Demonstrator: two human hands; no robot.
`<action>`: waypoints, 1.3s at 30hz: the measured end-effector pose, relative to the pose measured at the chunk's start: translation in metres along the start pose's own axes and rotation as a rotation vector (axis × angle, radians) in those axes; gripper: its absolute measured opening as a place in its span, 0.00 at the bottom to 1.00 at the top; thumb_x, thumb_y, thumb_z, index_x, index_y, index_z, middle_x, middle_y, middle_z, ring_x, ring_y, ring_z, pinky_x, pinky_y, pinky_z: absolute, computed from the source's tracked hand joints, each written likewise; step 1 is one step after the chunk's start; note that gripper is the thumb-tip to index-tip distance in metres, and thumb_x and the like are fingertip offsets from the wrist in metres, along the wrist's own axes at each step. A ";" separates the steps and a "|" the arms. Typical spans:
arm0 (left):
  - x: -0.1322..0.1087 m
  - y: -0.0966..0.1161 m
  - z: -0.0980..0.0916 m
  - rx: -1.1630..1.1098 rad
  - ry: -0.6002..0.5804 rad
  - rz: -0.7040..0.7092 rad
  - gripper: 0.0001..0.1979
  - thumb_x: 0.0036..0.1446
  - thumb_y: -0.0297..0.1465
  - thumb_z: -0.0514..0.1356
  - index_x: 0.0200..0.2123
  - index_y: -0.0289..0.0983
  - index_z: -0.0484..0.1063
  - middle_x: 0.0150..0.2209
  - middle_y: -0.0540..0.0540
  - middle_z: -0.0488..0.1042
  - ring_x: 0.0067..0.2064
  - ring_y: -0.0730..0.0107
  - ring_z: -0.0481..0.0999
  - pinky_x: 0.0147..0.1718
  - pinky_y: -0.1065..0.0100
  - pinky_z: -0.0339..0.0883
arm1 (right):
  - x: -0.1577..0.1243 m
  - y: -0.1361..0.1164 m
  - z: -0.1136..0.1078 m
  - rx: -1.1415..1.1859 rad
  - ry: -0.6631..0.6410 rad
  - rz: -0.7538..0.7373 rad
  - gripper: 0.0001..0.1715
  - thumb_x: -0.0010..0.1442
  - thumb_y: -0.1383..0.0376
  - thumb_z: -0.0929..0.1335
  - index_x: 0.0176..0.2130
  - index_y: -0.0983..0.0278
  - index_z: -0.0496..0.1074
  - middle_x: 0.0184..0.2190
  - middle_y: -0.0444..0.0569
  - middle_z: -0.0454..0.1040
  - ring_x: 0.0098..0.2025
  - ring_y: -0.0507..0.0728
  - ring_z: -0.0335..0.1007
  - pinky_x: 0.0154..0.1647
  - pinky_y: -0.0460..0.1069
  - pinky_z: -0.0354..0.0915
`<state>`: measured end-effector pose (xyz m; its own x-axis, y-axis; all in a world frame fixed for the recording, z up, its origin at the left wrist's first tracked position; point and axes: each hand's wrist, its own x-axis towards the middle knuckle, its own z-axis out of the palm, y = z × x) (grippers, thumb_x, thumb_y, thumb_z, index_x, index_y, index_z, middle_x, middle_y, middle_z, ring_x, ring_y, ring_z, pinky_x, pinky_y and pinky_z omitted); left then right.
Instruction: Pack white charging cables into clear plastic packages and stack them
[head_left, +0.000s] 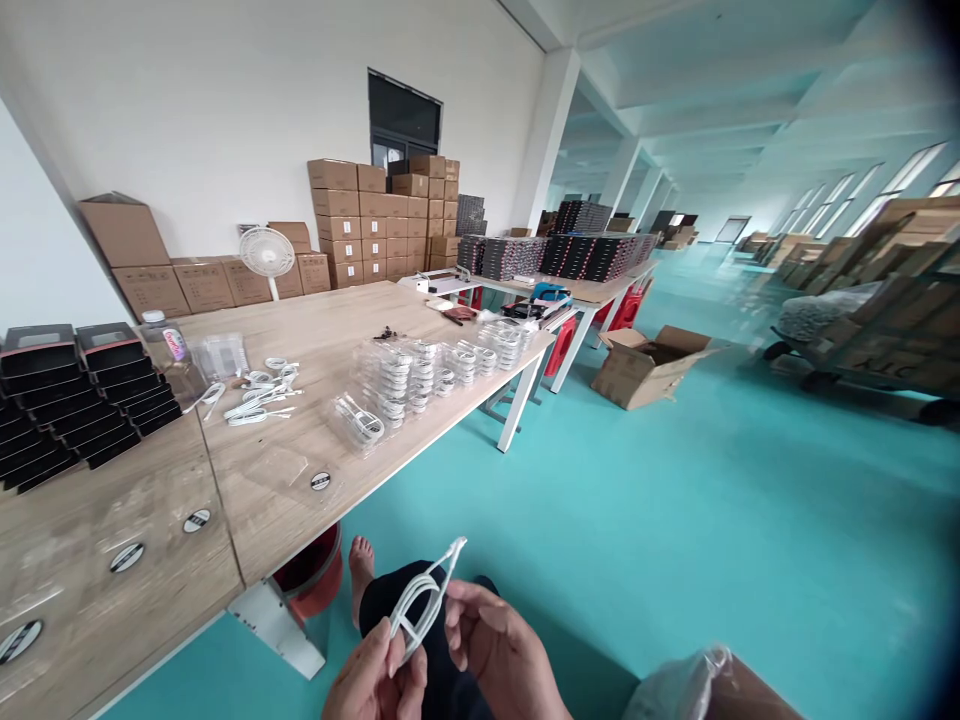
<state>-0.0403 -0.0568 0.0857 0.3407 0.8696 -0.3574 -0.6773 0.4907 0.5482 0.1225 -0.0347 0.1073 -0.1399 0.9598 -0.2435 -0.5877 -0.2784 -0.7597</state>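
A coiled white cable (421,600) is held low in the middle, over my lap. My left hand (375,680) pinches its lower loops with closed fingers. My right hand (502,655) curls around the coil from the right side. One end of the cable sticks up past the fingers. My bare foot (360,565) shows just above the hands. On the wooden table (262,470) to the left lie loose white cables (262,395) and clear plastic trays holding coiled cables (405,385).
Stacks of black boxes (75,400) stand at the table's left end, with a bottle (174,360) beside them. A white fan (267,255) and cardboard cartons (375,215) line the wall. An open carton (649,365) sits on the teal floor. A plastic bag (675,685) is at lower right.
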 end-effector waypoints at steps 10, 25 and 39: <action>0.000 -0.007 -0.002 -0.045 -0.073 -0.215 0.28 0.46 0.51 0.72 0.19 0.38 0.60 0.19 0.46 0.74 0.19 0.78 0.67 0.22 0.75 0.54 | -0.001 -0.017 0.009 -0.546 0.030 -0.043 0.25 0.58 0.45 0.70 0.25 0.63 0.70 0.17 0.37 0.59 0.21 0.48 0.49 0.24 0.48 0.48; 0.020 -0.014 -0.026 -0.202 -0.048 -0.192 0.27 0.49 0.47 0.71 0.22 0.39 0.56 0.22 0.53 0.71 0.16 0.81 0.61 0.17 0.75 0.44 | -0.004 0.004 0.005 -1.164 0.155 -0.427 0.16 0.68 0.54 0.64 0.45 0.59 0.76 0.36 0.51 0.78 0.35 0.59 0.72 0.39 0.52 0.65; 0.008 -0.034 -0.016 0.154 0.199 0.017 0.30 0.40 0.55 0.72 0.18 0.37 0.64 0.17 0.53 0.69 0.16 0.82 0.60 0.16 0.74 0.47 | -0.003 -0.025 0.024 -1.120 0.054 -0.669 0.11 0.62 0.54 0.71 0.33 0.54 0.81 0.27 0.46 0.77 0.34 0.59 0.71 0.44 0.58 0.60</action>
<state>-0.0250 -0.0669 0.0521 0.1849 0.8574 -0.4803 -0.5695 0.4918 0.6587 0.1186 -0.0302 0.1415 -0.0330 0.9279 0.3715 0.4515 0.3454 -0.8227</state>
